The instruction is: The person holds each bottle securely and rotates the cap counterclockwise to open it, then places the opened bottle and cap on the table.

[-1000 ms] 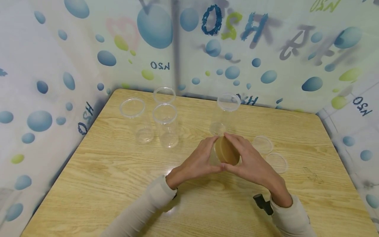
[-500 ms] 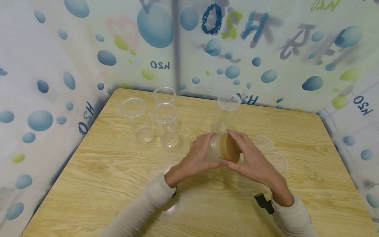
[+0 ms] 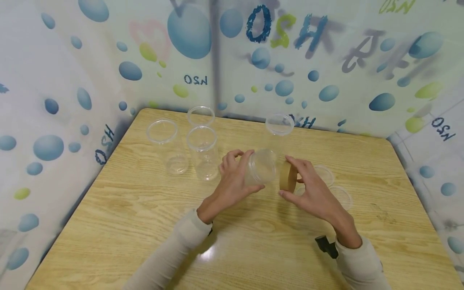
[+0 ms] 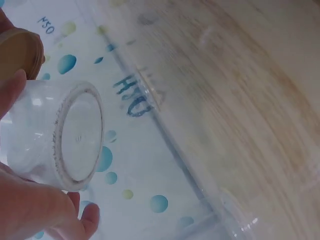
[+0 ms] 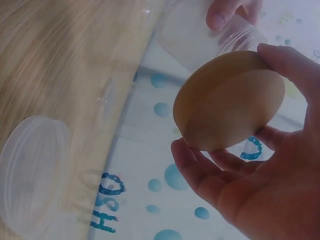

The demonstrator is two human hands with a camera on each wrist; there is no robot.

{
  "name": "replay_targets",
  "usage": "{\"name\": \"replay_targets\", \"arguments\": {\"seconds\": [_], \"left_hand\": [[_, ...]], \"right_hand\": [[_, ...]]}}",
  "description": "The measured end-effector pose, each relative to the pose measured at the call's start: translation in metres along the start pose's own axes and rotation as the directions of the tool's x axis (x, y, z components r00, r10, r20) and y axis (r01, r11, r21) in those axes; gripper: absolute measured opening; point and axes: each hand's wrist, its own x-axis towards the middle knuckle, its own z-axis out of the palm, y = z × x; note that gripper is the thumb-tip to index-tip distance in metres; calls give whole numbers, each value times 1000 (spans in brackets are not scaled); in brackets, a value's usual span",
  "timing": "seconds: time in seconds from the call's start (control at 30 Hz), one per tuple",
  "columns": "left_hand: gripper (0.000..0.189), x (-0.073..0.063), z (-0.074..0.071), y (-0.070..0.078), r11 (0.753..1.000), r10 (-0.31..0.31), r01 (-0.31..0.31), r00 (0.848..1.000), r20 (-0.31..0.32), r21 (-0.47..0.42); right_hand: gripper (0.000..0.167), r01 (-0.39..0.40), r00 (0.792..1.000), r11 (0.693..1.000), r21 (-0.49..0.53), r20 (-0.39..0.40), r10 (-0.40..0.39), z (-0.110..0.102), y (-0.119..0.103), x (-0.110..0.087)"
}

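The brown lid is off: your right hand pinches it, your left hand grips the jar; next likely needs steadiness.

Large letters spelled "OSH" in dark blue, green and blue across the back wall, where smaller lettering low down repeated it. The left wall carried "OSH" turned sideways, while grey letters at right stayed unclear and a mark on the clear jar's base proved too faint to read
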Motion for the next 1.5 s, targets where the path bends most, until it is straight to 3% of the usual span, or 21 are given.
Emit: {"name": "replay_targets", "arguments": {"seconds": [0.4, 0.87, 1.13, 1.5], "left_hand": [[100, 7, 3, -9, 985, -81, 98, 989, -121, 141], [91, 11, 8, -12, 950, -117, 161, 978, -175, 267], [86, 14, 13, -15, 945, -133, 174, 978, -160, 276], [84, 21, 18, -19, 931, -202, 233, 970, -135, 280]], "right_hand": [[86, -170, 985, 981, 88, 31, 168, 2, 23, 4], [92, -285, 958, 955, 86, 49, 281, 5, 44, 6], [93, -308, 951, 949, 64, 32, 306, 8, 52, 7], [90, -322, 947, 945, 57, 25, 321, 11, 59, 10]]}}
